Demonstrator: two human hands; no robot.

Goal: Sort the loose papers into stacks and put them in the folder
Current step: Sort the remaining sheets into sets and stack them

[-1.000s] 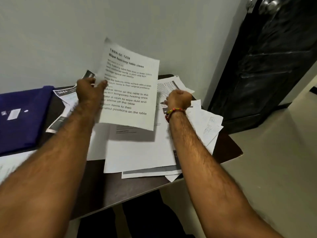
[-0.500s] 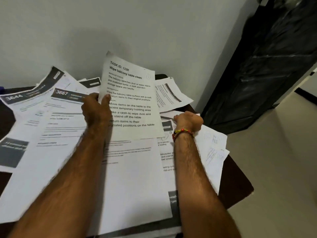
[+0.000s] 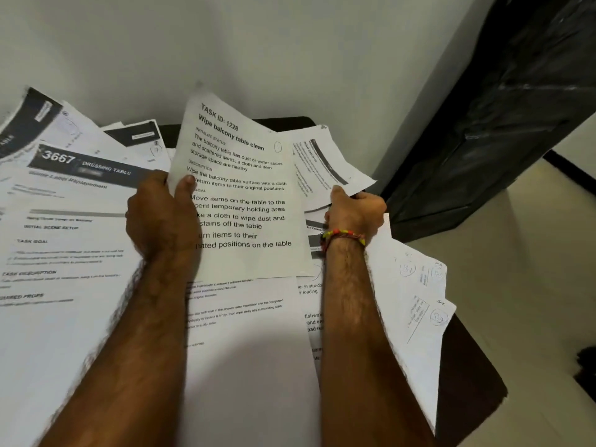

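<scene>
Both forearms reach forward over loose papers (image 3: 245, 366) spread across the dark worktop (image 3: 467, 379). The left hand (image 3: 161, 214) has its grip on the raised "Wipe balcony table clean" sheet (image 3: 245, 195), thumb on its left edge. The right hand (image 3: 354, 211), bracelet (image 3: 343, 237) at the wrist, clenches a farther sheet (image 3: 322, 162) near the wall (image 3: 225, 43).

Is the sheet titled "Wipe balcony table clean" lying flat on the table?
No, the left hand holds the "Wipe balcony table clean" sheet raised above the other papers, thumb pinching its left edge.
</scene>
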